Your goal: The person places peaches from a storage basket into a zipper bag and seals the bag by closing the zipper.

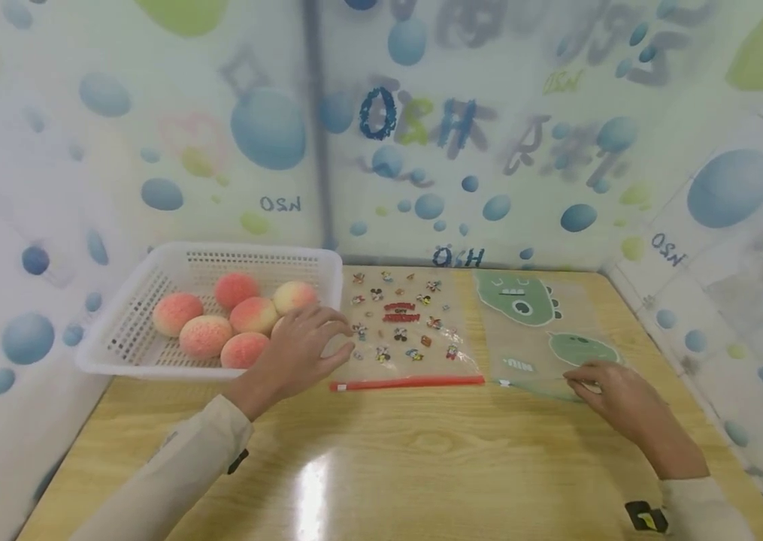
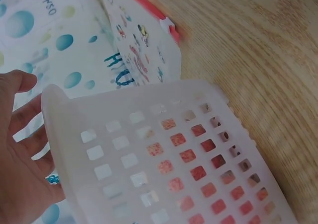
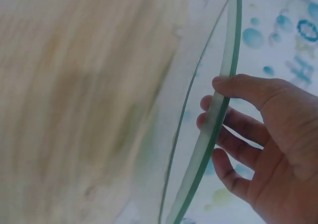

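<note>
My right hand (image 1: 628,398) pinches the green-edged opening of a clear zip bag (image 1: 519,297) printed with green cartoon figures. In the right wrist view, the thumb and fingertips hold its green zip strip (image 3: 214,119), and the bag's two edges stand apart. My left hand (image 1: 300,349) reaches over the right side of a white plastic basket (image 1: 178,370), fingers loosely bent above the fruit. Several red-and-yellow peaches (image 1: 205,336) lie in the basket, one partly hidden by that hand. The left wrist view shows the left hand (image 2: 25,149) just beyond the basket's rim.
A second clear zip bag (image 1: 415,353), with small cartoon prints and a red zip (image 1: 415,382), lies flat between the basket and the green-edged bag. Walls with blue bubble prints (image 1: 266,128) close in the wooden table (image 1: 422,466) at the back and sides.
</note>
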{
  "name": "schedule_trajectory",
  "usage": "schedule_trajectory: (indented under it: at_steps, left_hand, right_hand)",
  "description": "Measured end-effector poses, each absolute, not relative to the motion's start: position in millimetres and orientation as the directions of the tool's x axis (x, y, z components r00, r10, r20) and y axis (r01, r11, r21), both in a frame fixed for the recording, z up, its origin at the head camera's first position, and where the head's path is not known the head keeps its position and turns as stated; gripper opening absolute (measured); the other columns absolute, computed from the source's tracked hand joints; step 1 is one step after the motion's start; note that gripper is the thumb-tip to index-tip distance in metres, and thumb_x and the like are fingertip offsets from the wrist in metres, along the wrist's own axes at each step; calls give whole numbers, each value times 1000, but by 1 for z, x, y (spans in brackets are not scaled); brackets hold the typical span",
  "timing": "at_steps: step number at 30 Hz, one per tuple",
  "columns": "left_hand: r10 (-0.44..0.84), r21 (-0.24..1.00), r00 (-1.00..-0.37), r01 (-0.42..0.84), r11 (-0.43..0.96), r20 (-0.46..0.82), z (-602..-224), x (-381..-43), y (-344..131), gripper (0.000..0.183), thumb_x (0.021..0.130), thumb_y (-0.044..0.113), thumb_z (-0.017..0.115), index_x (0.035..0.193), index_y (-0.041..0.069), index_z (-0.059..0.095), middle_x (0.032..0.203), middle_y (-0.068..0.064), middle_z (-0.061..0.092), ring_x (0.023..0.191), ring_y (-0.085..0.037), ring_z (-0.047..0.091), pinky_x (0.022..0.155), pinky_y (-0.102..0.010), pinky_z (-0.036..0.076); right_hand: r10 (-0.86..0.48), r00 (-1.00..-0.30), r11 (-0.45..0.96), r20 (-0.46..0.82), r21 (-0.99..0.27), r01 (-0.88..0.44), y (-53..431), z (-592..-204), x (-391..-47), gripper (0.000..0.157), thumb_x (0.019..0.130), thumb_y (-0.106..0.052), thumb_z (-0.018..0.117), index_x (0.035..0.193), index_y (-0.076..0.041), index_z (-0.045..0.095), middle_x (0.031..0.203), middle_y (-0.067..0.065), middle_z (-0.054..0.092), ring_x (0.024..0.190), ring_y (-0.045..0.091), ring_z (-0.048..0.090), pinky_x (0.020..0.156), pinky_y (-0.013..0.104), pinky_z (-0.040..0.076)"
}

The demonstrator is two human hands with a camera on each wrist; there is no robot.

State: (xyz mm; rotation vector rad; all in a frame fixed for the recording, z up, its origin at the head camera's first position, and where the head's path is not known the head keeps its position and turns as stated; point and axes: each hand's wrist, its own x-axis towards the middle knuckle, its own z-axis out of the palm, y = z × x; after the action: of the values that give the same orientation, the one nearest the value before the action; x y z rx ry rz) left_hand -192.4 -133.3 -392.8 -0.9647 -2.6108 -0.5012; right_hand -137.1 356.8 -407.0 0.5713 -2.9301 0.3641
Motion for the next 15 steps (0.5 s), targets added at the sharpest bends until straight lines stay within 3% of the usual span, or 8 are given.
schedule_trajectory:
  at_steps: [10,15]
  left_hand:
    - [580,217,-715,684,696,391,-391,-191,-125,22,98,31,64,114,17,72,121,0,67,120,-27,55,105,-52,38]
    - [593,219,-674,721,657,440,-388,-190,-116,17,96,25,67,109,15,73,117,0,69,117,-27,58,104,-49,40]
  right_hand:
    - [-380,-874,897,305,-108,-428,333,-390,-139,13,85,-9,80,98,-8,81,92,6,69,77,26,66,60,45,55]
    - [-428,-787,870,445,-35,-493,324,-385,-137,18,76,-6,85,94,-9,81,89,5,68,79,27,65,61,47,55]
